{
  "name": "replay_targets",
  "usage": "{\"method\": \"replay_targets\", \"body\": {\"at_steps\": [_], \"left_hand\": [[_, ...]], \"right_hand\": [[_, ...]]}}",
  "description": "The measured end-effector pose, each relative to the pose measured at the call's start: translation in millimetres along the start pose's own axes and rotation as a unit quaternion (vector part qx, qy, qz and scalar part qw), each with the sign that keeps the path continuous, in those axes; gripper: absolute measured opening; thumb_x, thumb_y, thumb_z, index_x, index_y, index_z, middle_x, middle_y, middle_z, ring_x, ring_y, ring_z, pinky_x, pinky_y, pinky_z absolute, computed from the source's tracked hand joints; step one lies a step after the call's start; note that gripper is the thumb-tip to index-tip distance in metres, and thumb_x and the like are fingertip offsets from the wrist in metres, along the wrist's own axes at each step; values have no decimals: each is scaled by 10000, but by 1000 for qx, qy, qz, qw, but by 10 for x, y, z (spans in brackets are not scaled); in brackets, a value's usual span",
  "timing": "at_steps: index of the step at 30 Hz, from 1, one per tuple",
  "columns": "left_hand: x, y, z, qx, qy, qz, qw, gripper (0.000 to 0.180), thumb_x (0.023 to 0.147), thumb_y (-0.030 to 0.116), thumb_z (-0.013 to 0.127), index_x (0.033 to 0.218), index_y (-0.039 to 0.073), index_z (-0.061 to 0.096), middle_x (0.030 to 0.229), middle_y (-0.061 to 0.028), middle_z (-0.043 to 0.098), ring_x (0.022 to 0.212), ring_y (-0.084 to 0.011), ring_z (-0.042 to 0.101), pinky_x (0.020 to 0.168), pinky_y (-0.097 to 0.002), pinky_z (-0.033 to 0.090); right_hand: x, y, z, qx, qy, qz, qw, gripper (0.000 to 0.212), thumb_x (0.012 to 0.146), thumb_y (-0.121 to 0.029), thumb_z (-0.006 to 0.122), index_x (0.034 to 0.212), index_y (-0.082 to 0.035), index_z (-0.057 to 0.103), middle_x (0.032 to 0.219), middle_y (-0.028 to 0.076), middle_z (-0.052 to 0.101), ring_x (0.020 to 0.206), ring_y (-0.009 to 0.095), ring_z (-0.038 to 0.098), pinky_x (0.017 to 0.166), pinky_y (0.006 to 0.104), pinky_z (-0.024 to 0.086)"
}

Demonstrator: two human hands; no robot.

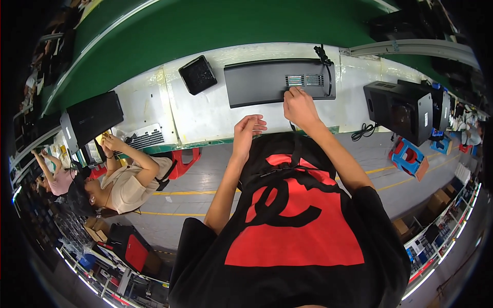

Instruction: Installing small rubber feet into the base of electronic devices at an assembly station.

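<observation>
A long dark grey computer case [257,84] lies flat on the white workbench [192,115]. Two slotted vents [314,80] show in its upper face. My right hand [300,107] is closed at the case's near edge, just below the left vent; whatever its fingers pinch is hidden. A short dark cord-like piece hangs below that hand. To the left, my left hand [248,128] is over the bench's near edge, fingers loosely bent and apart, holding nothing I can see. A bundled black cable [323,55] lies across the right end of the case.
A black square box [197,75] is left of the case. Black computer cases [395,105] stand at the right, a coiled cable [364,132] at the edge. Leftward are a keyboard [146,137], another dark case [95,120] and a seated co-worker [131,182]. A green belt [231,25] runs behind.
</observation>
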State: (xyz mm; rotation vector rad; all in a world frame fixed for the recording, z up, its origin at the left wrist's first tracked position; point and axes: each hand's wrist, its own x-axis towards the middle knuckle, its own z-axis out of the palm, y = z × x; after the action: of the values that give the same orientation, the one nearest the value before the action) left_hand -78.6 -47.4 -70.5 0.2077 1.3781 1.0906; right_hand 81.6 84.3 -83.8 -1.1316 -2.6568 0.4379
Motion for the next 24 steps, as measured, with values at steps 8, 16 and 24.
{"method": "replay_targets", "body": {"at_steps": [8,16,24], "left_hand": [[46,2,-238,19,31,8,999,304,950,233,456,1062,-2,614,919,-106,661,844,-199,662,767,-288,480],[128,-26,-779,-8,118,49,992,311,945,229,452,1098,0,596,931,-116,658,852,-214,662,779,-305,486],[1084,-125,-909,28,140,166,976,316,965,267,496,1184,59,588,1124,-77,626,1024,-175,580,853,-327,450]], "right_hand": [[158,-87,-80,39,-59,135,988,83,690,39,596,756,3,562,875,170,601,862,362,606,740,441,508],[475,-69,-12,42,-135,274,951,263,627,57,607,880,1,557,976,166,608,906,381,609,751,448,503],[167,175,-203,158,-67,167,971,254,686,-9,689,844,-20,491,887,122,580,836,332,595,684,428,465]]}}
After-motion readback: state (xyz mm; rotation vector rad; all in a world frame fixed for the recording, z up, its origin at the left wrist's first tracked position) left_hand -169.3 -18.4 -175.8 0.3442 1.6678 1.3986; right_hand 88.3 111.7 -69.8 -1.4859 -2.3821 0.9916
